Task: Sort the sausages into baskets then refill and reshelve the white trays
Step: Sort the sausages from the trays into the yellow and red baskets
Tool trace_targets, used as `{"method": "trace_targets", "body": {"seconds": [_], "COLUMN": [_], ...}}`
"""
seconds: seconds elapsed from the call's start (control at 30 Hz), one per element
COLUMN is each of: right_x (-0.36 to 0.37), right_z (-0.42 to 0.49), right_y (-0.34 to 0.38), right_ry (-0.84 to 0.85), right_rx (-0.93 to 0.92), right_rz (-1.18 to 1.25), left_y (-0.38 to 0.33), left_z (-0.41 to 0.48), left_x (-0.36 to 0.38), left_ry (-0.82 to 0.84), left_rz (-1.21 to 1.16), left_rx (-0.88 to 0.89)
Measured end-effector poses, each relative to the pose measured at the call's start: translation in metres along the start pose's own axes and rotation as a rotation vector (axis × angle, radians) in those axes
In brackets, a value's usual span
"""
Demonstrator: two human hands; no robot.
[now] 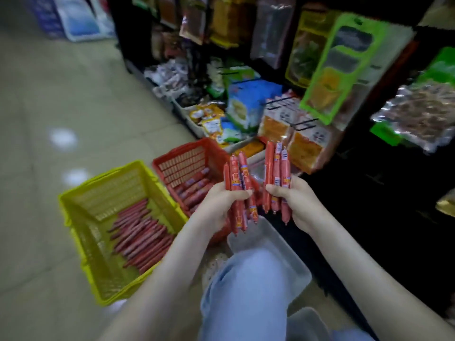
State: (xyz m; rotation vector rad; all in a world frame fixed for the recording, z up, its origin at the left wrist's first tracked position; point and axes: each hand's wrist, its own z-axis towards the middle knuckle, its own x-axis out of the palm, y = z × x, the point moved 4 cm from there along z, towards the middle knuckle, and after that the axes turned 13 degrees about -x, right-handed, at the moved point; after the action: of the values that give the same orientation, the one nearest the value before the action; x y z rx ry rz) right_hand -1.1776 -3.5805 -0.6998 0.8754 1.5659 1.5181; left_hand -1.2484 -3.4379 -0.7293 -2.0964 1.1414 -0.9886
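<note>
The left hand (pixel 221 203) curls tight round one sausage bundle (pixel 236 175), the right hand (pixel 294 200) round a second bundle (pixel 277 166) — held apart and upright, I judge, to compare labels.

Red sausages (pixel 237 183) held upright in two bunches above white tray (pixel 283 254); more lie flat in yellow basket (pixel 73 205) and, apparently fewer, red basket (pixel 187 148).

Red sausages (pixel 236 183); yellow basket (pixel 81 217), red basket (pixel 182 163), both lattice-walled; white tray (pixel 293 257)
</note>
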Motion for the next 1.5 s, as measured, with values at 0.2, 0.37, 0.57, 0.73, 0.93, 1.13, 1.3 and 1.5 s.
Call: {"method": "trace_targets", "body": {"seconds": [0.2,0.37,0.57,0.73,0.93,1.13,1.3,1.5], "right_x": [0.101,0.207,0.319,0.346,0.323,0.284,0.236,0.105], "right_z": [0.068,0.106,0.096,0.083,0.083,0.092,0.090,0.073], "right_y": [-0.093,-0.165,-0.244,-0.318,-0.342,-0.302,-0.227,-0.140], "right_ry": [0.199,0.532,1.221,1.433,1.364,1.131,0.887,0.536], "right_rx": [0.088,-0.083,-0.583,-0.665,-0.598,-0.756,-0.716,-0.459], "right_rz": [-0.145,-0.579,-1.122,-1.369,-1.579,-1.373,-1.211,-1.123], "left_y": [0.024,0.052,0.090,0.134,0.177,0.199,0.124,0.053], "left_z": [0.028,0.029,0.035,0.082,0.160,0.174,0.141,0.106], "left_x": [-0.156,-0.283,-0.383,-0.413,-0.385,-0.348,-0.283,-0.139], "left_ry": [-0.374,-0.680,-0.975,-1.076,-0.838,-0.517,-0.708,-0.595], "left_rz": [-0.142,-0.222,-0.095,0.315,0.964,1.249,1.140,1.191], "left_rx": [-0.078,-0.137,-0.148,-0.321,-0.375,-0.502,-0.088,0.429]}}
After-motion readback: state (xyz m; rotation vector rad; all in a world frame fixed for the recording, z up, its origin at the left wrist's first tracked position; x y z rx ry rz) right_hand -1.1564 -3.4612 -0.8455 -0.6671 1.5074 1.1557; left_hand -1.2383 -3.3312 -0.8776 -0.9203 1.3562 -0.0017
